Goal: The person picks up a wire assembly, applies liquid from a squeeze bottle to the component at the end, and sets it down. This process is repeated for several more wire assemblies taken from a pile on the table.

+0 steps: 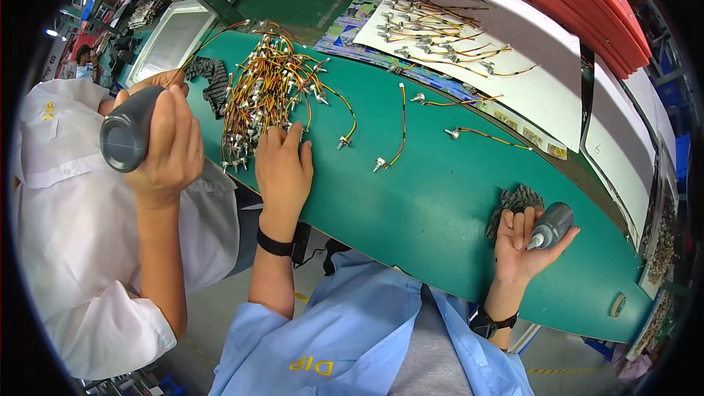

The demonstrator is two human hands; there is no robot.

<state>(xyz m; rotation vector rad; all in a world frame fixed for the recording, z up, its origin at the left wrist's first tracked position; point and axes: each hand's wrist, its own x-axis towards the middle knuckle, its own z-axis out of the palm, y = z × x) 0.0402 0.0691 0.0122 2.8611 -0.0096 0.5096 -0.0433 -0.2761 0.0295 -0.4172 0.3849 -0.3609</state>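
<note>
My left hand (284,176) lies at the near edge of a heap of wired potentiometers (268,84), its fingers stretched out and touching the parts. These have metal bodies with shafts and red, yellow and black wires ending in small white plugs. My right hand (517,249) is at the right of the green table (411,235), palm up, closed around a dark grey squeeze bottle (555,224) whose white nozzle points down to the left. Beneath that hand is a crumpled dark striped cloth (522,198). Between my hands, single potentiometers (380,164) lie apart from the heap.
At my left a person in white holds a dark bottle (125,139) and a wire over the table edge. Another striped cloth (213,81) lies by the heap. Beyond the table, a white board (528,44) bears rows of potentiometers; red sheets (572,0) are stacked behind. A tape roll (618,305) sits far right.
</note>
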